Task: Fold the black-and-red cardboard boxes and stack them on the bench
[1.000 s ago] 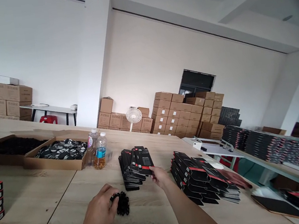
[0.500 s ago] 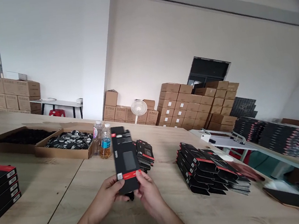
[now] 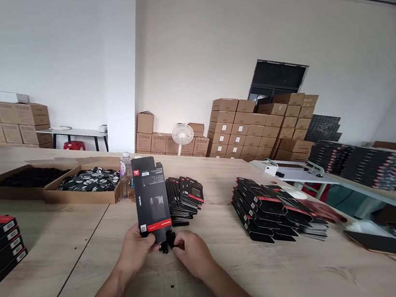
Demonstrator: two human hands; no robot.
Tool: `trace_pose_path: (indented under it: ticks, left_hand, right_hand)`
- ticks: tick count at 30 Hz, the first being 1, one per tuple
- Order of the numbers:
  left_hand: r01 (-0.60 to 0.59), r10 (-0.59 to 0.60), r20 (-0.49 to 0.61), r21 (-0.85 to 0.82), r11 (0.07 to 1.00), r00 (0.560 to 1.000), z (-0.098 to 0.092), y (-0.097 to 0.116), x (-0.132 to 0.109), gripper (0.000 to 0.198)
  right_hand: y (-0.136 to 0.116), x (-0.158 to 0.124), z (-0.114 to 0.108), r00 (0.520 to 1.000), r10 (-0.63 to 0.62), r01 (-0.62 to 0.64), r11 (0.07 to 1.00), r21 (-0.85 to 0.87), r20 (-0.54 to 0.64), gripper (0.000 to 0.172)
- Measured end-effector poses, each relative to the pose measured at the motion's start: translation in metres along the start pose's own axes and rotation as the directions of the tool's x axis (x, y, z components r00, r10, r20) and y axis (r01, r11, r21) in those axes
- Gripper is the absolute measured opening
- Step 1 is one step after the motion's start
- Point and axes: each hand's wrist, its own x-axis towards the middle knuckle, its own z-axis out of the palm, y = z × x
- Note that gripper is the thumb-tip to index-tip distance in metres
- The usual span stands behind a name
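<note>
My left hand (image 3: 136,249) is closed on the lower left edge of a black cardboard box (image 3: 150,189) with a red band, its end flap standing up at the top and a window cut in its panel. My right hand (image 3: 193,252) is pinched at a small cluster of black pieces (image 3: 166,244) just under the box's lower end; their kind is too small to tell. Behind the box, a fanned row of flat black cartons (image 3: 186,196) lies on the table, partly hidden by the box.
Opened black boxes (image 3: 260,208) are stacked to the right, and closed boxes (image 3: 0,242) at the left edge. Two cardboard trays, one with black-and-white items (image 3: 90,179), one with dark items (image 3: 30,177), stand behind, beside a bottle (image 3: 125,172). A fan (image 3: 182,134) stands beyond the table.
My right hand has let go of the box and moved down to the small black pieces. My left hand has brought the box slightly left, uncovering more of the carton row.
</note>
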Motion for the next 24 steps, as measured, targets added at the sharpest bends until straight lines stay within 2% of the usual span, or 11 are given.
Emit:
trace_pose_path:
  ticks: [3,8,15,20,24]
  left_hand:
    - [0.026,-0.026,-0.003,0.02,0.999,1.0,0.0,-0.001,-0.001,0.024]
    - [0.057,-0.059,0.054,0.039,0.998,0.997,0.0,-0.002,-0.003,0.027]
    - [0.079,-0.086,0.071,0.103,0.992,0.994,-0.002,-0.003,-0.001,0.043]
    - [0.068,-0.082,0.081,0.155,0.986,0.993,-0.002,-0.005,0.0,0.049]
    - [0.055,-0.074,0.094,0.192,0.98,0.993,-0.003,-0.006,0.0,0.046]
  right_hand:
    - [0.003,-0.001,-0.008,0.999,-0.023,0.022,1.0,0.014,0.025,0.017]
    - [0.004,-0.005,-0.02,0.998,-0.034,0.036,0.998,-0.047,0.054,0.028]
    - [-0.002,-0.007,-0.02,0.981,-0.147,0.151,0.988,-0.024,0.128,0.027]
    - [-0.006,-0.011,-0.026,0.982,-0.135,0.149,0.984,-0.102,0.132,0.029]
    - [-0.008,-0.015,-0.03,0.964,-0.155,0.19,0.97,-0.153,0.215,0.023]
